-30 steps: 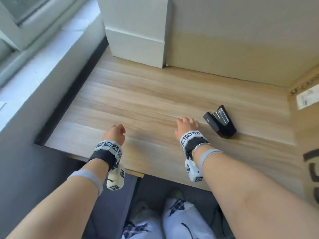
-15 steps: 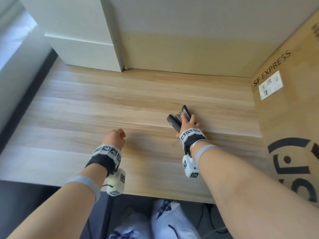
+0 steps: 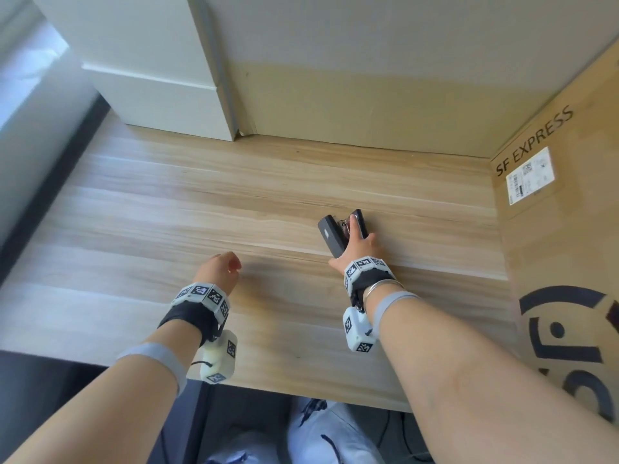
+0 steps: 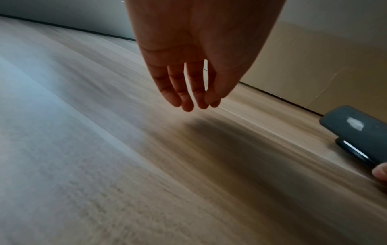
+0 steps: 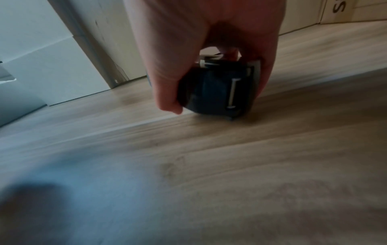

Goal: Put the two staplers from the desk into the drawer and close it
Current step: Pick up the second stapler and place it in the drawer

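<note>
A pale wood-grain desk [image 3: 207, 209] runs under a cream wall, with a brown cardboard carton [image 3: 566, 236] along its right edge. Toward that edge the right hand [image 3: 355, 249] clamps the one visible black hinged stapler [image 3: 336, 234] resting on the desk. The left hand [image 4: 194, 66] hovers, fingers relaxed, empty. Neither a second stapler nor a drawer shows, so stowing and closing likely remain.

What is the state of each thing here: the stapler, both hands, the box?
stapler: lying on its side on the desk, gripped
right hand: curled round the stapler
left hand: free, fingers relaxed, above the desk
cardboard box: standing at the desk's right
</note>
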Motion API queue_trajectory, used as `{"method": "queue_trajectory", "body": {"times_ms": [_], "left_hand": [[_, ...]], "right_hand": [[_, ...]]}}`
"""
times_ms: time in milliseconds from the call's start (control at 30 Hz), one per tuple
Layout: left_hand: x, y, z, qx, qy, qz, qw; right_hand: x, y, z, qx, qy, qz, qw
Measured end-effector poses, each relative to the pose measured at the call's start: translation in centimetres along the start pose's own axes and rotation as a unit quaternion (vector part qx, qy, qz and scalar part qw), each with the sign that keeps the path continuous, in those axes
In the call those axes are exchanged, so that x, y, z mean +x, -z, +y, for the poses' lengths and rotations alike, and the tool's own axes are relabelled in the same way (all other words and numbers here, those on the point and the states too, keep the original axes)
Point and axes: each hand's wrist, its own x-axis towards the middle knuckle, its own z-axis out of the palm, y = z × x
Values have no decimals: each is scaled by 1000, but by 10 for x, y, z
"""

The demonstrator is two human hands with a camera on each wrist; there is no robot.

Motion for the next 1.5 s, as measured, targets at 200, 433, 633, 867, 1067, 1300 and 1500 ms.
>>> {"method": "queue_trajectory", "body": {"times_ms": [200,433,633,867,1067,1300,1500], "left_hand": [[-3,7,-4,-7,-9,1,1000],[-14,10,-22,-25,-25,-15,999],[-25,18,-46,-43,-41,-26,998],[-47,34,-91,-68,-29,-23,997],[-73,52,-143,-88,-7,-19,996],[-110,76,-207,-149,36,-17,988],[-152,87,-258,-278,65,-14,958]], "right_hand": [[-14,0,-13,73,7,6,997],[-33,-5,-26,145,-24,24,989],[-52,-24,-44,178,-44,48,982],[-89,-54,-81,181,-13,55,982],[-136,-98,-133,130,69,14,989],[-203,-164,-195,54,185,-47,980],[-255,-220,-228,5,260,-97,961]]}}
